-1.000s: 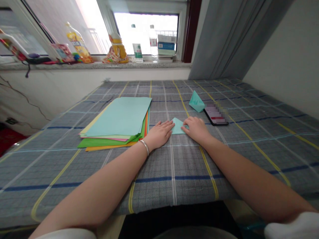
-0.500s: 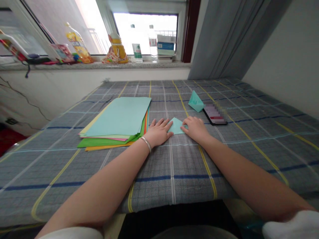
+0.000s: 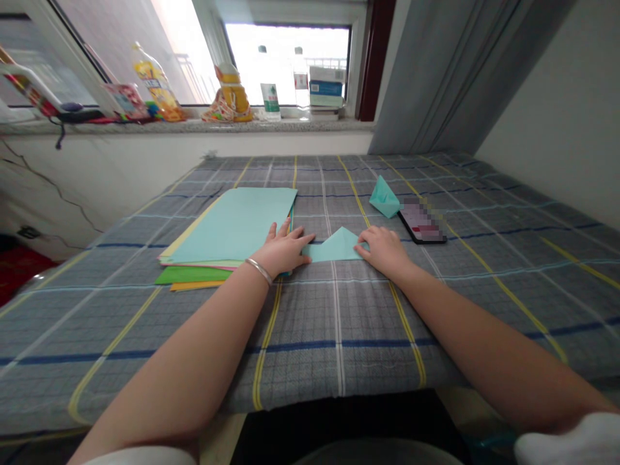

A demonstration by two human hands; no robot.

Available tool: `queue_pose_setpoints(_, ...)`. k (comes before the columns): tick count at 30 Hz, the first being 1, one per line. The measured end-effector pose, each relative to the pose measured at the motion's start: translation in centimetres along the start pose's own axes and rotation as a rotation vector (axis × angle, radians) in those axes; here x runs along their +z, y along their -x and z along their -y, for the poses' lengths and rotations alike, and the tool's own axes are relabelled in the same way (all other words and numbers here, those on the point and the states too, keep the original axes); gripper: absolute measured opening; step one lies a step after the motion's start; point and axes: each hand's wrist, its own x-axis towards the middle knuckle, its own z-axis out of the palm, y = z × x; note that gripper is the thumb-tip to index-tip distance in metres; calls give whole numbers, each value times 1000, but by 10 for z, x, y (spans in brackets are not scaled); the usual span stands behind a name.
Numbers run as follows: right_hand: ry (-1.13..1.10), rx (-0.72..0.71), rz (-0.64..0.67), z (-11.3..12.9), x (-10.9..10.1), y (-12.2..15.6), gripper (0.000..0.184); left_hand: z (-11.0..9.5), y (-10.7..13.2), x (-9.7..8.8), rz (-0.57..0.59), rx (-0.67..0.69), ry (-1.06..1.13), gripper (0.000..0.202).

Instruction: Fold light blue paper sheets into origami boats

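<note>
A folded sheet of light turquoise paper (image 3: pixel 340 247) lies flat on the plaid cloth, with a peak at its middle and a strip running left. My left hand (image 3: pixel 285 248), a silver bangle at its wrist, has its fingers spread; the fingertips touch the strip's left end, while part of the hand covers the corner of the paper stack (image 3: pixel 237 223). My right hand (image 3: pixel 385 250) is curled at the paper's right end, thumb and fingertips pinching or pressing it. Beyond that hand stands a folded turquoise paper shape (image 3: pixel 384 197).
A phone (image 3: pixel 420 223) with a blurred screen lies right of the paper shape. The plaid cloth (image 3: pixel 310 349) covers the whole surface. On the windowsill (image 3: pixel 194 126) stand a yellow-labelled bottle (image 3: pixel 157 84), a tube (image 3: pixel 270 100) and stacked boxes (image 3: pixel 326 87). A grey curtain (image 3: pixel 426 71) hangs at right.
My left hand has slid left along the folded paper to its end, uncovering the strip left of the peak. My right hand has stayed at the right end. The view has shifted slightly.
</note>
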Motion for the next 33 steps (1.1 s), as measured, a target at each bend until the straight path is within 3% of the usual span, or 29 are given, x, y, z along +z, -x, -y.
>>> queue_pose_setpoints(4,-2,3,6,0,0,0,20,13,0,-4,44,-34,60,60)
queue_pose_setpoints(8,-4,9,9,0,-1,-1,20,17,0,-8,127,24,227,60)
queue_pose_setpoints(10,-6,8,4,1,-2,0,20,12,-1,-8,43,-31,324,52)
queue_pose_setpoints(12,-7,4,-1,1,-2,0,21,0,-1,-8,-139,-184,395,46)
queue_pose_setpoints(14,-9,-1,-8,1,-1,1,21,-15,-2,-7,-318,-95,399,41)
queue_pose_setpoints(15,-12,-5,-14,1,-1,1,20,-23,-2,-6,-347,27,408,40)
queue_pose_setpoints(17,-23,-10,-25,0,0,1,20,-37,-3,-2,-314,265,403,40)
queue_pose_setpoints(20,-48,1,-33,-2,1,0,21,-52,-5,6,-182,450,345,48)
queue_pose_setpoints(25,-159,20,-10,-12,1,-2,23,-57,-10,19,-26,421,261,56)
queue_pose_setpoints(33,-174,8,45,-32,1,0,26,-58,-9,17,-15,476,159,53)
